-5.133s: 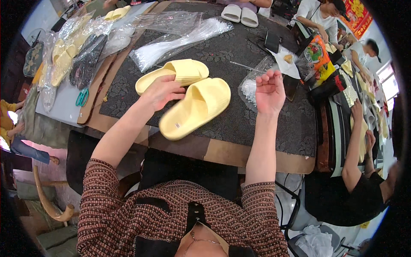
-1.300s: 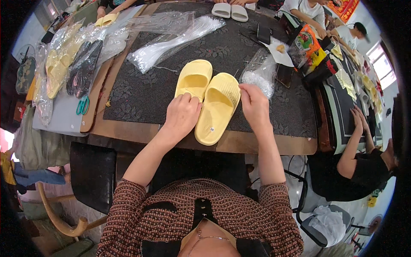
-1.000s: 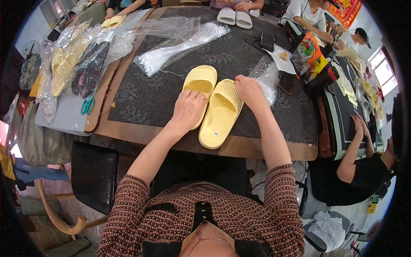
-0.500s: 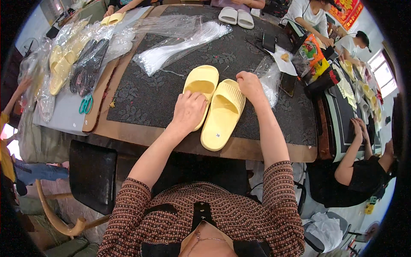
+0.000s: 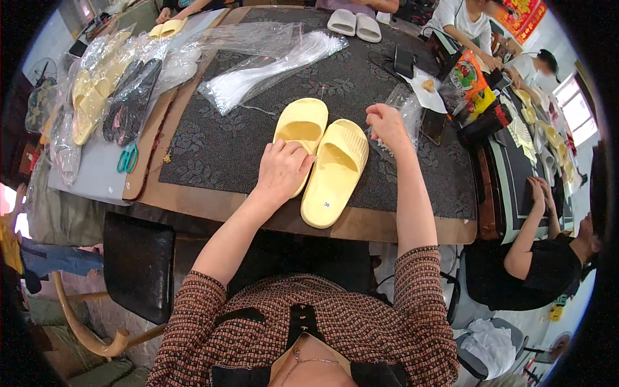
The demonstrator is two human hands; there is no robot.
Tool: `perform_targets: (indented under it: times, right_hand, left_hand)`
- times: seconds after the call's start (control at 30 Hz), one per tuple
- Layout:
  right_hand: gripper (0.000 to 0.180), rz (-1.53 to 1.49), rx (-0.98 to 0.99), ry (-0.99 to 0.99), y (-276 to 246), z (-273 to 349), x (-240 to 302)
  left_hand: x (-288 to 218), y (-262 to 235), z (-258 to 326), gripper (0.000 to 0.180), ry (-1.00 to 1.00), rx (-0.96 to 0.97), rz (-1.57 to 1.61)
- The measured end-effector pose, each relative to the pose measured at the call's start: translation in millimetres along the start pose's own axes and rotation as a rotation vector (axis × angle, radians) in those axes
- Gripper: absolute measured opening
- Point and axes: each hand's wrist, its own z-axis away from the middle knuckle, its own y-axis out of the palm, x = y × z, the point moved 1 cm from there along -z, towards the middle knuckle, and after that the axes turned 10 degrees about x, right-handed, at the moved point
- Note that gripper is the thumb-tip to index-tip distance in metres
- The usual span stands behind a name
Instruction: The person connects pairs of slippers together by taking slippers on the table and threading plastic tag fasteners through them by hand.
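Two yellow slippers lie side by side on the desk (image 5: 213, 142). The left hand (image 5: 282, 169) rests flat on the left slipper (image 5: 302, 126), its grip holding nothing. The right hand (image 5: 385, 122) pinches a clear plastic bag (image 5: 407, 106) just right of the right slipper (image 5: 335, 173).

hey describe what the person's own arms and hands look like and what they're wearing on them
Both hands are bare: no gloves, and no rings or watch that I can make out on the left hand or right hand. The forearms are uncovered too. The sleeves stop near the elbows; they belong to a knitted top with a fine brown, reddish and cream weave and black trim down the front.
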Motion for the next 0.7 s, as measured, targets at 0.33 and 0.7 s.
perform_targets:
  times: [0.33, 0.7]
  right_hand:
    - [0.023, 0.096, -0.105, -0.242, -6, 6, -5]
    - [0.029, 0.558, 0.053, -0.175, 20, 23, 17]
  left_hand:
    - [1, -5, -1, 0.015, -0.004, -0.019, -0.009]
    - [-2, 0, 2, 0.017, 0.000, -0.016, -0.023]
